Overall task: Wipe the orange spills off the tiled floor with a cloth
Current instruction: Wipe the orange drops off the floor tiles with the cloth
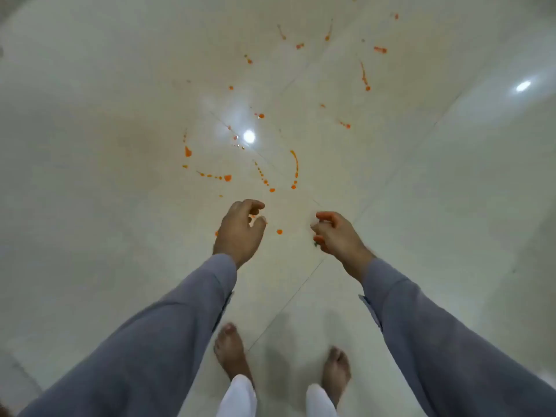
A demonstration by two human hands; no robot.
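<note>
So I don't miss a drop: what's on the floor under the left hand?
Orange drops show beside the left hand; the tile beneath it is covered.

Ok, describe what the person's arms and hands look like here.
Both arms wear long, loose grey sleeves: left sleeve, right sleeve, each ending in a cuff at the wrist. The left hand and right hand are bare: no gloves, rings or watch visible.

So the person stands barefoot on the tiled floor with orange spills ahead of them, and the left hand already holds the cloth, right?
Not quite. The head view shows no cloth: the left hand has loosely curled fingers and holds nothing, as does the right hand. The rest stands: bare feet on the tiled floor, orange spills ahead.
</note>
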